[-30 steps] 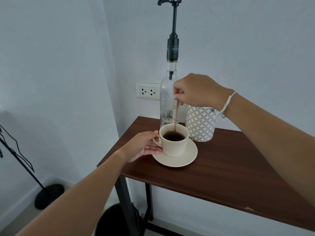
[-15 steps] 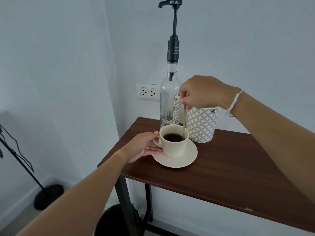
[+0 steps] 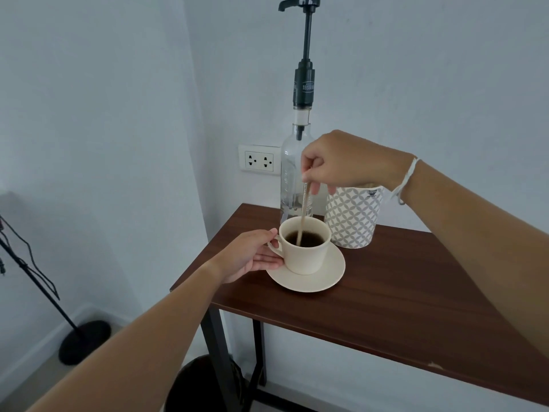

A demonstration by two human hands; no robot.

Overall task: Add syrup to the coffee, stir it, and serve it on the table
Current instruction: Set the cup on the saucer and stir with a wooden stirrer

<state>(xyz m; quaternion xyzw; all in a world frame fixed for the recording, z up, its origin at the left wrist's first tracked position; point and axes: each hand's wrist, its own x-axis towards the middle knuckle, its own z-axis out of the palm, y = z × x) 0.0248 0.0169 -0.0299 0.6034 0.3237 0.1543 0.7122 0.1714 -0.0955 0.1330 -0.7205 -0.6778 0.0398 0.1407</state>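
Note:
A cream cup (image 3: 306,257) of dark coffee stands on a cream saucer (image 3: 323,278) near the back left corner of the brown table (image 3: 401,292). My left hand (image 3: 252,255) grips the cup's handle. My right hand (image 3: 341,162) hovers above the cup and pinches a thin wooden stir stick (image 3: 303,212), whose lower end dips into the coffee. Behind the cup stands a clear glass syrup bottle (image 3: 289,179) with a tall black pump (image 3: 304,63), its spout pointing left.
A white paper cup (image 3: 352,221) with a grey lattice pattern sits right of the bottle, close to the saucer. A wall socket (image 3: 259,160) is behind the table. A black stand (image 3: 80,340) and a dark round bin (image 3: 196,385) are on the floor at left.
My right hand has swung the stir stick around inside the cup, from the centre to the right rim and back to the left side. My left hand has stayed on the handle.

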